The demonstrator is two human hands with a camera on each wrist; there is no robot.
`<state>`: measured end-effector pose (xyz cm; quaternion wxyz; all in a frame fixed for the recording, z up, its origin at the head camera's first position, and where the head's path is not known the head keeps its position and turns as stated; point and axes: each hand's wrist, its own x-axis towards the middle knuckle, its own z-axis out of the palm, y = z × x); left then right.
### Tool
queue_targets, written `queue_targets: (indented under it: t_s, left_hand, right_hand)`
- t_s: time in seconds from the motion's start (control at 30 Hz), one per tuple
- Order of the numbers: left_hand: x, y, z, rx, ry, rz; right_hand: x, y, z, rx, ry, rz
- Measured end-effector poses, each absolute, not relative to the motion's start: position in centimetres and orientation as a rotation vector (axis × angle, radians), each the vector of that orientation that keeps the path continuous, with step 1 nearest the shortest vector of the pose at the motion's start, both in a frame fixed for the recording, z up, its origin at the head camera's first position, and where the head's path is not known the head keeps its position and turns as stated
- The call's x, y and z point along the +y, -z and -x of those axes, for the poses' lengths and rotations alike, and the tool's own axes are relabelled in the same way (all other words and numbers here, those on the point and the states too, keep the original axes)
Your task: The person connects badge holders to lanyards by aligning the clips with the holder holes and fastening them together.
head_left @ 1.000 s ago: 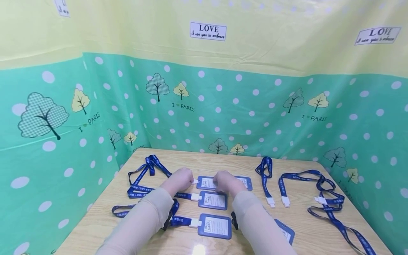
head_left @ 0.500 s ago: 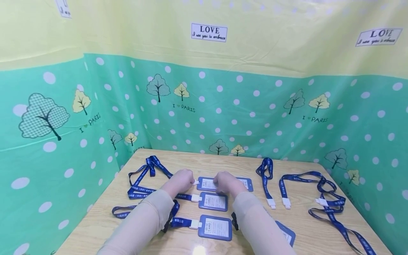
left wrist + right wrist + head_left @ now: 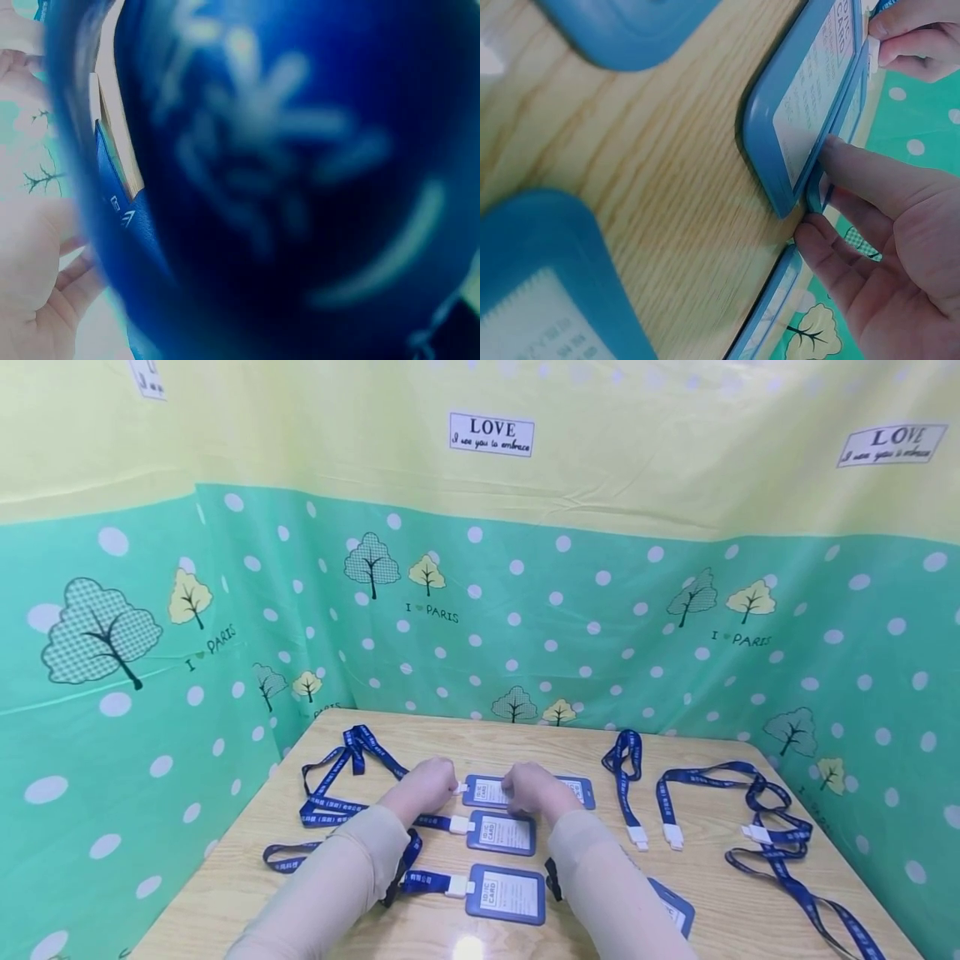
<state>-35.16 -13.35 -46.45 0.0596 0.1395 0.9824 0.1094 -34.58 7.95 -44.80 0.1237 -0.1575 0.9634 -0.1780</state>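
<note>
In the head view my left hand point(image 3: 431, 783) pinches the white clip point(image 3: 459, 788) at the end of a blue lanyard point(image 3: 388, 763), where it meets the farthest blue badge holder point(image 3: 486, 790). My right hand point(image 3: 531, 787) pinches the other end of that holder between thumb and fingers; the right wrist view shows this thumb point(image 3: 844, 154) on its edge. Another badge holder point(image 3: 577, 788) lies just right of my right hand. Nearer to me are two more holders, a middle one point(image 3: 517, 833) and a front one point(image 3: 517, 895), each joined to a lanyard. Blurred blue lanyard point(image 3: 300, 150) fills most of the left wrist view.
On the right of the wooden table point(image 3: 697, 893) lie loose blue lanyards with white clips, one folded lanyard point(image 3: 622, 768) and a tangled one point(image 3: 772, 827). A further badge holder point(image 3: 678, 906) shows partly behind my right sleeve. A patterned green and yellow curtain point(image 3: 517, 610) surrounds the table.
</note>
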Motion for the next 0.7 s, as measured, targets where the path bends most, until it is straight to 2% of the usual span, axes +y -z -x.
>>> queue_targets:
  t_s: [0.7]
  left_hand:
    - [-13.11,46.30,35.12,2.975,-0.363,-0.401]
  right_hand:
    - [8.20,45.09,35.08,2.788,0.559,0.419]
